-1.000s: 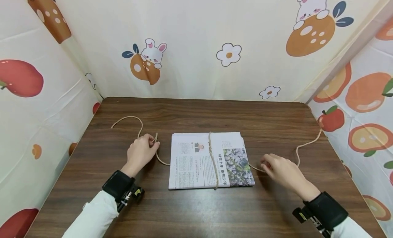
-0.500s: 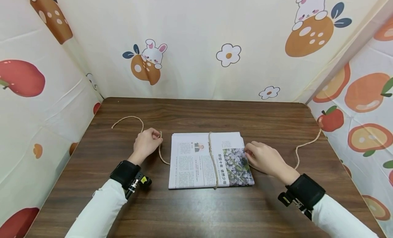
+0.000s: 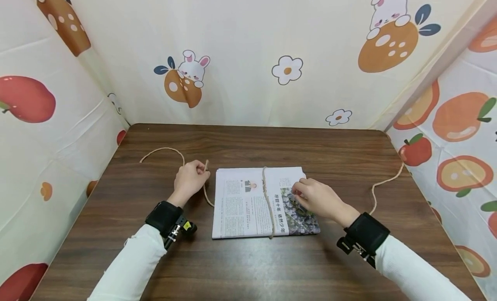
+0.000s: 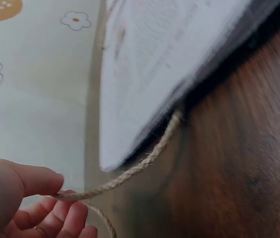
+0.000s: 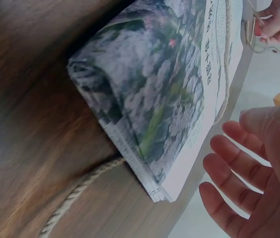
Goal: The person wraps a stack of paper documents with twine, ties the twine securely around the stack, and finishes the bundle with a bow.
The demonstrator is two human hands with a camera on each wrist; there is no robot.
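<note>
A folded stack of newspapers (image 3: 240, 212) lies flat on the table, with a twine rope (image 3: 267, 197) running across its top from back to front. My left hand (image 3: 190, 180) is left of the stack and pinches a length of rope between thumb and fingers. In the left wrist view that rope (image 4: 142, 166) runs from under the stack's edge to the fingertips. Over the stack's right part hovers my right hand (image 3: 318, 197). Its fingers are loosely bent and spread, holding nothing, in the right wrist view. Another rope end (image 5: 80, 188) comes out from under the stack's right side.
The brown wooden table (image 3: 248, 275) meets a printed curtain (image 3: 240, 89) at its back edge. One rope tail (image 3: 163, 149) curls on the table beyond my left hand. Another tail (image 3: 388, 180) reaches the table's right edge.
My right hand has let go of the rope on the right and moved left over the newspapers. The left hand has shifted slightly right and back, still pinching its rope.
</note>
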